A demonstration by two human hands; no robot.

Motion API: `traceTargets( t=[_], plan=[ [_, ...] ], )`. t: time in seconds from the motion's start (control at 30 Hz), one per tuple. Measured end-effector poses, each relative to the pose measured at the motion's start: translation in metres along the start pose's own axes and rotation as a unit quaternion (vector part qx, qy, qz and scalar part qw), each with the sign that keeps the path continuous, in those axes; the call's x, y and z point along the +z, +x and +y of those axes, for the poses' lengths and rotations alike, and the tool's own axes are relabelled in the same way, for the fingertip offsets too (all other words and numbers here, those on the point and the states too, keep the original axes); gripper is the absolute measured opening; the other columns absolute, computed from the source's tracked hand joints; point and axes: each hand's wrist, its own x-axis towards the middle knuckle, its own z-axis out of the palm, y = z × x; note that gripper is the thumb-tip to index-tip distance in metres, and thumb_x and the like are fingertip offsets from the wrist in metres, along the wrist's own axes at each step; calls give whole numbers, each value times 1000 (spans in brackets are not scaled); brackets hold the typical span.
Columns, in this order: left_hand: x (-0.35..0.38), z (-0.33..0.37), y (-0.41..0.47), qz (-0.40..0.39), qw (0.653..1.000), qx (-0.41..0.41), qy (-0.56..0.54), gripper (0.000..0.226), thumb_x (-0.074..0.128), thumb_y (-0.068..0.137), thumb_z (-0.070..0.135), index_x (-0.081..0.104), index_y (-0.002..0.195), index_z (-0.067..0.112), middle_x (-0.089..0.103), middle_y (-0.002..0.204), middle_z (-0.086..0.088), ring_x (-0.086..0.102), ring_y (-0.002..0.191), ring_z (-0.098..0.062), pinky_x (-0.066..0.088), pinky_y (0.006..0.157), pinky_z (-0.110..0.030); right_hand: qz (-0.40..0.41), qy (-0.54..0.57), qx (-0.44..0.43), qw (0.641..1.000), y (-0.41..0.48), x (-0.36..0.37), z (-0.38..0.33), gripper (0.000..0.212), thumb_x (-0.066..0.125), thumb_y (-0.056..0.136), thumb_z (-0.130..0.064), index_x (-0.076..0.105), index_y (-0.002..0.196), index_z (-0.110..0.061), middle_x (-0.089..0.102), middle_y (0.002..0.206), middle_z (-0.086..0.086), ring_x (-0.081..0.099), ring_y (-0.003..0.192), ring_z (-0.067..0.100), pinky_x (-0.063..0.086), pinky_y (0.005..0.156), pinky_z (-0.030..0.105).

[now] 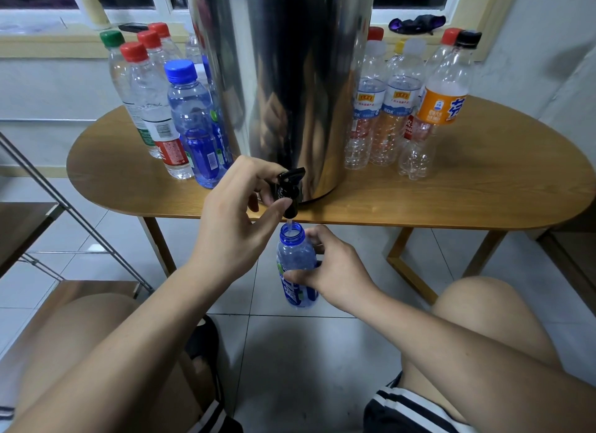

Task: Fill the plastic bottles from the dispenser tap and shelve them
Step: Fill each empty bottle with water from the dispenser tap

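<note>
The dispenser (283,87) stands in the middle of the table (483,187), its tap (288,187) over the near edge. The left bottles (190,116) crowd one side, the right bottles (396,110) the other. Just under the tap, below the tabletop, 1 open bottle (295,261) sits in the right hand (335,268). The left hand (235,226) is on the tap. A rack (64,206) stands left.

polished mirror-bright metal dispenser (283,77); matt black plastic tap (288,187); clear blue glossy plastic bottle (296,264); smooth satin wood table (451,187); glossy floor tiles (306,352).
</note>
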Motion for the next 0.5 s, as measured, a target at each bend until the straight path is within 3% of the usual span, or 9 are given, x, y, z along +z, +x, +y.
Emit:
traceTargets(
  t=[0.5],
  plan=[
    [0, -1, 0, -2, 1000, -1, 2, 36, 82, 94, 4, 65, 123, 15, 59, 99, 0, 63, 85, -18, 53, 72, -41, 4, -4, 0, 1000, 0, 0, 0, 71, 98, 73, -41, 57, 130, -38, 69, 125, -17, 67, 113, 9, 62, 99, 39]
  ],
)
